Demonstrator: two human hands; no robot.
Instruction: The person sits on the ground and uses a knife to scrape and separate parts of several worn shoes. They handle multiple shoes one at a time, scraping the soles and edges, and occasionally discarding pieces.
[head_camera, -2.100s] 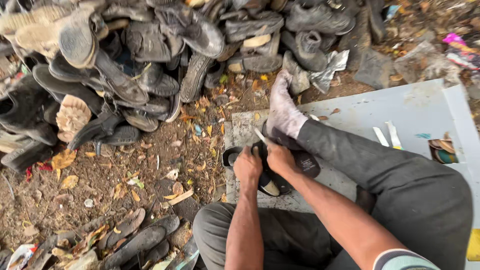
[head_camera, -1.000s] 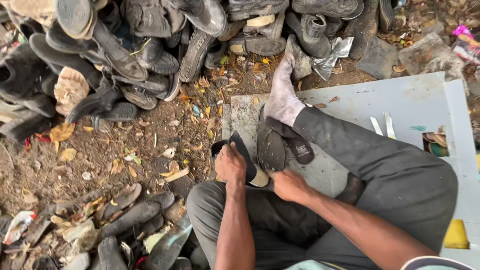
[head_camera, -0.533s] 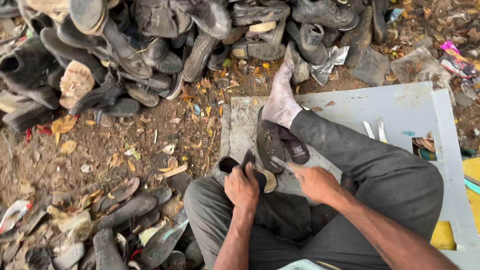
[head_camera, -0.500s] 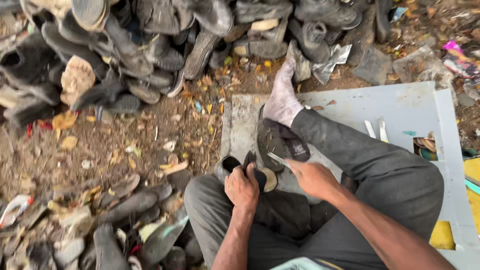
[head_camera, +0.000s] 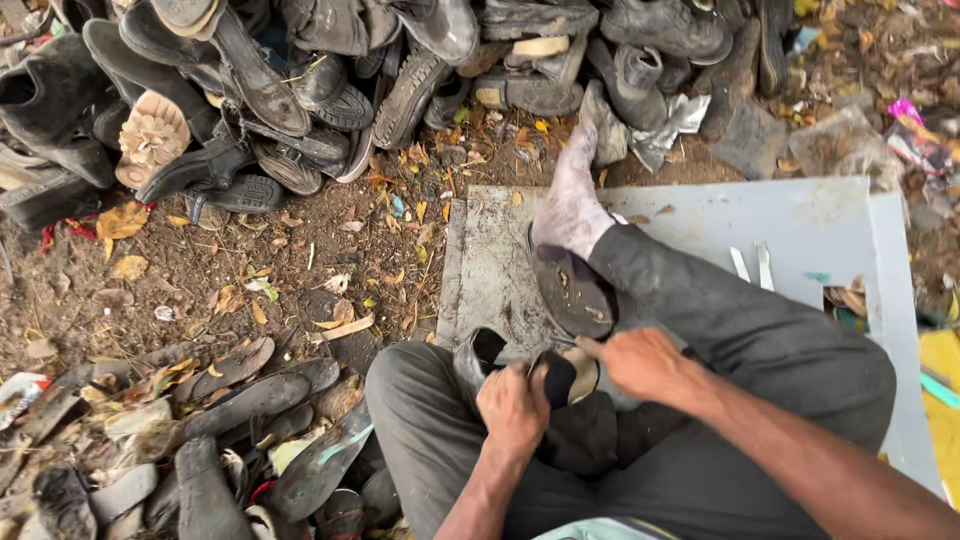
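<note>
My left hand is closed tight around the upper of a worn dark shoe, which sits on my lap between my thighs, just in front of my bent right knee. My right hand rests on the shoe's far side with the fingers curled and the forefinger stretched out toward a dark sole; that sole stands peeled up from the shoe and leans against my shin. Whether my right hand is really gripping anything I cannot tell from here. My right foot, in a dirty pale sock, lies stretched out on a grey board laid flat on the ground. Two small pale strips lie on the board beside my leg. Past the foot is a big heap of old shoes, and to my left a scatter of loose soles lies on bare earth strewn with dry leaves.
</note>
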